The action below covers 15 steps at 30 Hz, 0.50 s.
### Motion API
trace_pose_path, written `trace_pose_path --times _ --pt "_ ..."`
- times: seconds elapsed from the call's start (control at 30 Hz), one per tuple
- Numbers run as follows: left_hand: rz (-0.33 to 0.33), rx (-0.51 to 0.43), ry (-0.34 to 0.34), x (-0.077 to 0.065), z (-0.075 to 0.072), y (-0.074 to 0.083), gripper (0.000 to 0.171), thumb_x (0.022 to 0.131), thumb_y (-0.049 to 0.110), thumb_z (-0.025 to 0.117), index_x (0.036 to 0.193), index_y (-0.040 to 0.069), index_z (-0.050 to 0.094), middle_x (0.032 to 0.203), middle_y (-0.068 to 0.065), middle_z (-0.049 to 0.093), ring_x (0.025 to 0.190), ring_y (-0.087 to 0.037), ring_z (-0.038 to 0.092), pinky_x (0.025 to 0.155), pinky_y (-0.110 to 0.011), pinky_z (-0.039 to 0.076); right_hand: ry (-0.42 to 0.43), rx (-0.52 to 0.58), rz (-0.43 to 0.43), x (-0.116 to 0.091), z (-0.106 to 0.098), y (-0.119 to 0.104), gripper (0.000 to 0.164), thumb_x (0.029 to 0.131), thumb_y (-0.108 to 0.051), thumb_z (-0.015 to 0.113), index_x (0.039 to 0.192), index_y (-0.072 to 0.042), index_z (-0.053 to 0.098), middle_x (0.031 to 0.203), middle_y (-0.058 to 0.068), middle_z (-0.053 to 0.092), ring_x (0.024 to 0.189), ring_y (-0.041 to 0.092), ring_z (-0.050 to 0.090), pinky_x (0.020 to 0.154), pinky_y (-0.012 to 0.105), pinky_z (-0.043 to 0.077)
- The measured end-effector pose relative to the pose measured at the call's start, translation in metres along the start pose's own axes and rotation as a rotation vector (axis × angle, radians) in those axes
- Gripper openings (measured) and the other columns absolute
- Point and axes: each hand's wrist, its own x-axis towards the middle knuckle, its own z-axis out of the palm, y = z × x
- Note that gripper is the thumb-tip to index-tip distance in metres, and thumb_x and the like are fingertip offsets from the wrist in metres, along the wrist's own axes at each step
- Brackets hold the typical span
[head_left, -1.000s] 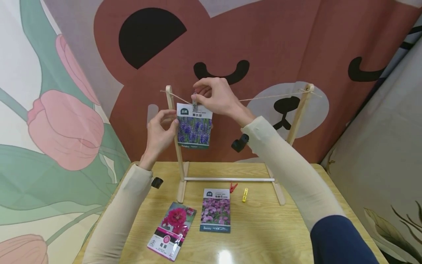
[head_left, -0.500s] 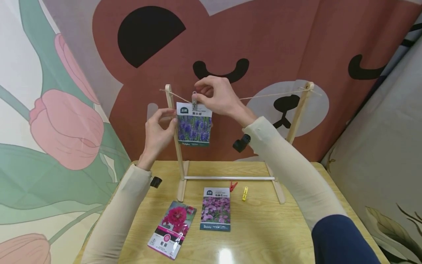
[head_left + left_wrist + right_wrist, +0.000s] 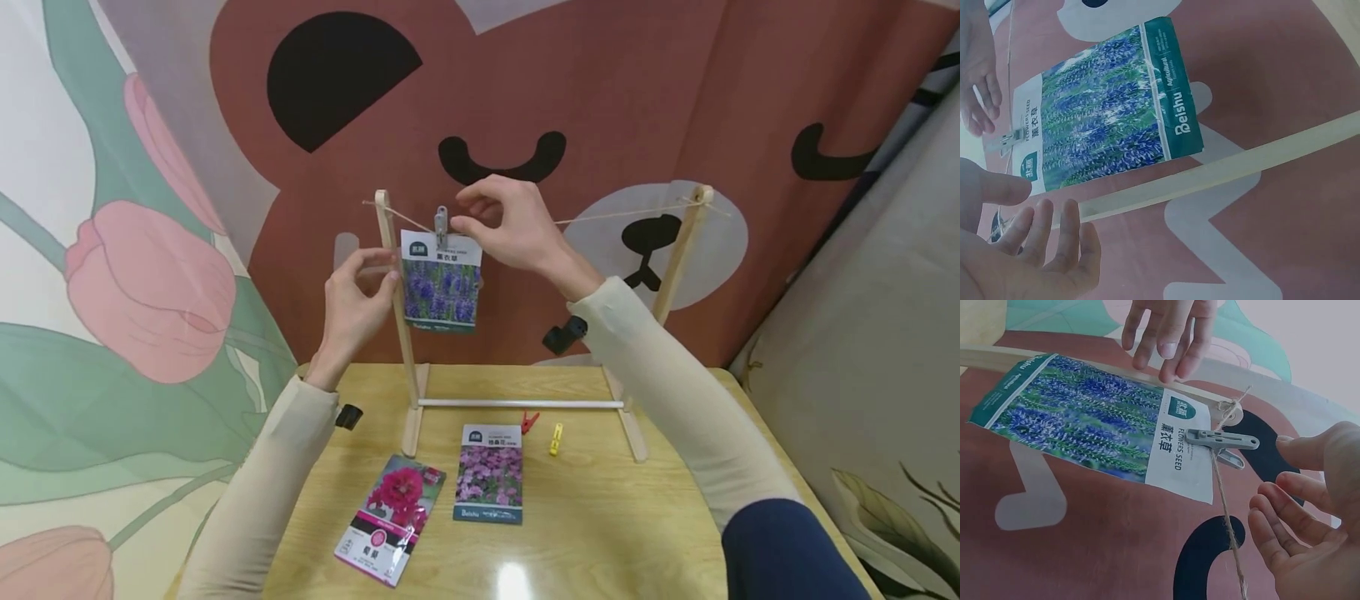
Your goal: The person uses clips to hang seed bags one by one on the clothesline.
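A seed packet with purple flowers [image 3: 441, 287] hangs from the twine [image 3: 1227, 519], held at its top edge by a grey clothespin [image 3: 1222, 439]. My right hand [image 3: 513, 221] is just right of the clothespin; in the right wrist view its fingers are spread apart from the clip and hold nothing. At the packet's left side is my left hand [image 3: 357, 296], thumb and fingers parted, with nothing between them in the left wrist view [image 3: 1041, 244]. The packet's printed front faces me.
The twine runs between two posts of a wooden stand [image 3: 682, 258] with a white crossbar [image 3: 521, 404]. On the table [image 3: 600, 517] lie a pink-flower seed packet [image 3: 489, 475], a red-flower packet [image 3: 392, 521], a red clothespin [image 3: 529, 422] and a yellow clothespin [image 3: 556, 439].
My right hand has let go of the grey clothespin and moved slightly right. My left hand has drawn a little left, away from the packet, which stays hanging.
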Motion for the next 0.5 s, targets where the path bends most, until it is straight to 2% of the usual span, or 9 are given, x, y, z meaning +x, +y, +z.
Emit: trace_pose_path --times 0.13,0.2,0.5 --pt "-0.013 0.019 -0.013 -0.003 -0.003 -0.001 0.030 0.103 0.010 0.070 0.132 0.007 0.070 0.130 -0.013 0.074 0.115 -0.031 0.076 0.096 -0.047 0.062 0.016 0.011 -0.003 -0.007 -0.003 0.000 0.035 0.099 -0.024 0.079 0.129 -0.007 0.075 0.121 0.010 0.074 0.104 0.021 0.072 0.095 0.036 0.060" --pt "-0.017 0.031 -0.013 -0.005 -0.004 -0.003 0.030 0.103 0.010 0.070 0.133 0.007 0.070 0.130 -0.012 0.074 0.118 -0.032 0.075 0.099 -0.052 0.060 0.019 0.019 -0.006 -0.011 -0.003 0.000 0.034 0.100 -0.024 0.078 0.129 -0.007 0.075 0.120 0.009 0.074 0.105 0.021 0.072 0.096 0.036 0.061" --pt "-0.029 0.045 -0.017 -0.017 -0.014 -0.012 0.030 0.103 0.010 0.070 0.132 0.005 0.069 0.130 -0.015 0.074 0.117 -0.035 0.074 0.103 -0.054 0.058 0.036 0.006 -0.054 -0.027 0.000 0.002 0.031 0.099 -0.021 0.078 0.126 -0.006 0.076 0.121 0.009 0.075 0.111 0.024 0.070 0.099 0.039 0.059"
